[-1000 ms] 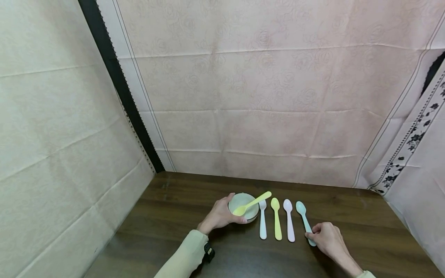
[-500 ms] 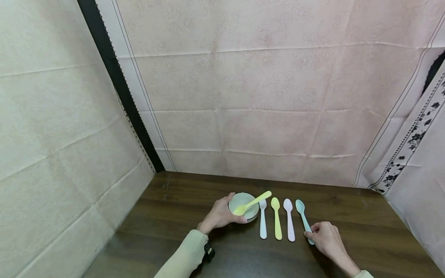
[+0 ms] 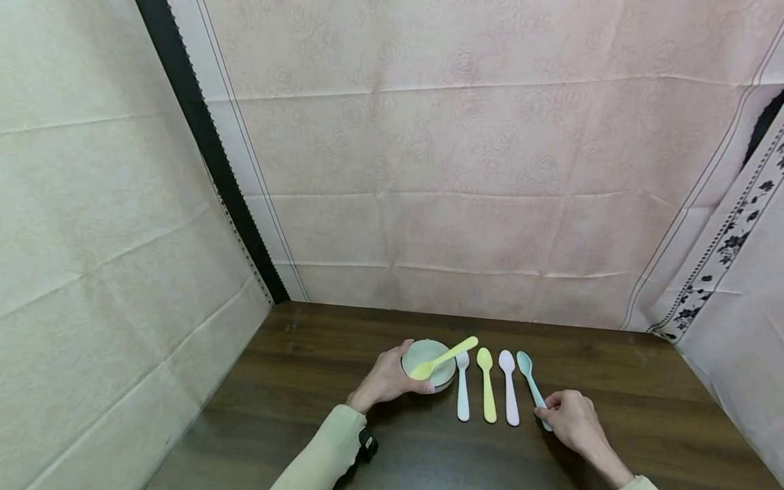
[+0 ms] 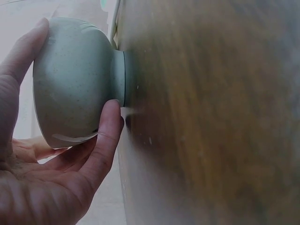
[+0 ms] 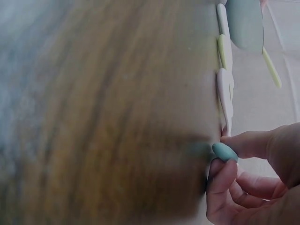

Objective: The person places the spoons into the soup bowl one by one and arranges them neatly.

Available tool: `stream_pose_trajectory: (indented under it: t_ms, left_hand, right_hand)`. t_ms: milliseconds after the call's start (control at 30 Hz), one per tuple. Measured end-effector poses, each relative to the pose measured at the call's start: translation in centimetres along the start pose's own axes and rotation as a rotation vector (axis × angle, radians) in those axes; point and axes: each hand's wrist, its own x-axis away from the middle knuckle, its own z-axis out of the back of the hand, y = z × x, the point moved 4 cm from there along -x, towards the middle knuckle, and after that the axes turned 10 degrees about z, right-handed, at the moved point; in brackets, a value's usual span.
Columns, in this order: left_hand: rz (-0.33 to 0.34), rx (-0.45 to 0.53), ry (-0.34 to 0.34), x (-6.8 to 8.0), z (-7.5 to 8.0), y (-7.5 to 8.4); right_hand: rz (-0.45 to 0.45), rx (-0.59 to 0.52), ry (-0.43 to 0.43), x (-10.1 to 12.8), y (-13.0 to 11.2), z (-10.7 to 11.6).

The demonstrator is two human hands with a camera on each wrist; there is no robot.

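Observation:
My left hand [image 3: 392,376] holds a pale green bowl [image 4: 70,84], thumb on the near side and fingers round the far side. A yellow spoon [image 3: 450,355] leans inside it, handle jutting over the rim to the right. At the right end of a row of cutlery, my right hand [image 3: 572,418] pinches the handle end of a light teal spoon [image 3: 534,388] between thumb and fingers. That handle tip [image 5: 225,152] shows between the fingertips in the right wrist view. The spoon's head points away from me, tilted slightly left.
Left of the teal spoon, a lavender spoon [image 3: 510,388], a yellow-green spoon [image 3: 488,388] and a pale blue fork [image 3: 463,388] lie side by side on the dark wooden table [image 3: 294,422]. The fork's head is close beside the bowl. Cloth-covered walls [image 3: 459,204] enclose the back and sides.
My right hand has shifted the teal spoon slightly left, closer to the lavender spoon. The left hand and the bowl have stayed in place.

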Motion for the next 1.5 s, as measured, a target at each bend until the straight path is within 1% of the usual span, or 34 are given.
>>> stream_pose_trajectory:
  t_ms: [267, 333, 667, 867, 1000, 1167, 1333, 1500]
  left_hand:
    - [-0.003, 0.004, 0.005, 0.0, -0.1, 0.1]
    - [0.005, 0.011, 0.002, 0.0, -0.1, 0.0]
    - [0.008, 0.011, -0.001, 0.1, -0.2, -0.2]
    - [0.012, 0.010, -0.008, 0.1, -0.1, -0.1]
    - [0.015, 0.006, -0.011, 0.1, -0.1, 0.0]
    - [0.013, 0.004, -0.010, 0.1, -0.1, 0.0]
    - [0.018, -0.003, -0.008, 0.0, -0.1, 0.0]
    - [0.028, -0.002, -0.007, 0.0, 0.0, -0.1]
  right_hand:
    - [-0.006, -0.054, -0.012, 0.2, 0.2, 0.2]
    - [-0.009, -0.063, -0.014, 0.3, 0.2, 0.2]
    - [-0.026, -0.114, -0.021, 0.5, -0.2, 1.0]
    - [-0.067, -0.201, -0.034, 0.6, -0.5, 1.3]
    - [-0.080, -0.269, -0.038, 0.7, -0.7, 1.5]
    - [-0.078, -0.326, -0.036, 0.6, -1.2, 1.9]
    - [-0.067, -0.322, -0.044, 0.7, -1.9, 2.5]
    - [-0.046, -0.346, -0.053, 0.8, -2.8, 3.2]
